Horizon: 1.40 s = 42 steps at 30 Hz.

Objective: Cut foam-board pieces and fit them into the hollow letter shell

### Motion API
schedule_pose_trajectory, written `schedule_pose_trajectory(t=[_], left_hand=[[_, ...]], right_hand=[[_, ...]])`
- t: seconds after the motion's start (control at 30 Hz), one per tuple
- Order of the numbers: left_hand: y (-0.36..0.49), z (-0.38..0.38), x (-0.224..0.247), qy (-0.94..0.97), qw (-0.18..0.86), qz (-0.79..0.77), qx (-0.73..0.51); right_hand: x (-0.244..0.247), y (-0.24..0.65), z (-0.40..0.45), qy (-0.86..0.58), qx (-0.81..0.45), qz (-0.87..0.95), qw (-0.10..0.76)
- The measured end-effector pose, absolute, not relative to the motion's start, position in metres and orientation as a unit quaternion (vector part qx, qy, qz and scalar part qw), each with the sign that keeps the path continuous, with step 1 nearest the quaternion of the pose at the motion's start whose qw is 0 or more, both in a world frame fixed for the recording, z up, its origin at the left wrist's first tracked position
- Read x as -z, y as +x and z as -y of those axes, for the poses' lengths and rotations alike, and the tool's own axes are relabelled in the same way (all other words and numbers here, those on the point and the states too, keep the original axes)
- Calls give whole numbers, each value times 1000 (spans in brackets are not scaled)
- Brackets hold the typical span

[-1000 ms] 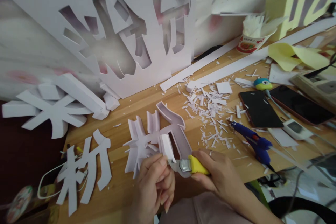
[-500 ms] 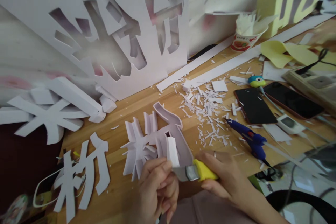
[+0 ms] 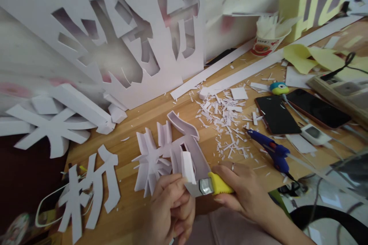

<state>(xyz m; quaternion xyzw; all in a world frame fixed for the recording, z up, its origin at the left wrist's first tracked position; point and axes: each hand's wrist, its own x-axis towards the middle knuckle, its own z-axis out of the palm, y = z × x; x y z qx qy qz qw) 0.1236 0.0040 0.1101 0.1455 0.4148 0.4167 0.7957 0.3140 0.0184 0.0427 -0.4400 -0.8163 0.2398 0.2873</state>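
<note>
Between the fingertips of my left hand point(image 3: 174, 206) is a short white foam board strip point(image 3: 187, 164), held upright and slightly tilted. My right hand point(image 3: 240, 185) grips a yellow utility knife point(image 3: 220, 183). Its blade lies against the lower end of the strip, close to my left fingertips. Just behind the strip sits a white hollow foam board character point(image 3: 151, 159) with raised walls, partly hidden by the strip and my hand. A flat white cut-out character point(image 3: 96, 178) lies to the left.
White scraps point(image 3: 227, 115) litter the middle. A blue glue gun point(image 3: 271, 149), two phones point(image 3: 277, 115) and a power strip point(image 3: 339, 88) lie right. Behind are a cut-out board point(image 3: 169, 72) and a paper cup point(image 3: 267, 46). More foam characters point(image 3: 54, 126) are at left.
The view shifts slightly. The knife and my right hand have moved a little to the left, and the blade now angles more upward at its tip against the strip.
</note>
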Motion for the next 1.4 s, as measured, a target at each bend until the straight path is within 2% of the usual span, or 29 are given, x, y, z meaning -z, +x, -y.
schedule_pose_trajectory(t=[0.47,0.83,1.13,1.3,1.4], left_hand=[[122,-2,-109,176,802,-381,-424],[120,-3,-117,173,780,-433,-416],[112,11,-130,159,775,-480,-379],[110,0,-123,176,803,-412,-394],[110,1,-109,194,804,-370,-423]], right_hand=[[-38,313,-22,-458,-218,808,301],[-35,304,-27,-482,-232,798,277],[-22,312,-54,-603,-372,615,346],[-27,298,-45,-548,-472,579,378],[-37,283,-43,-460,-623,488,401]])
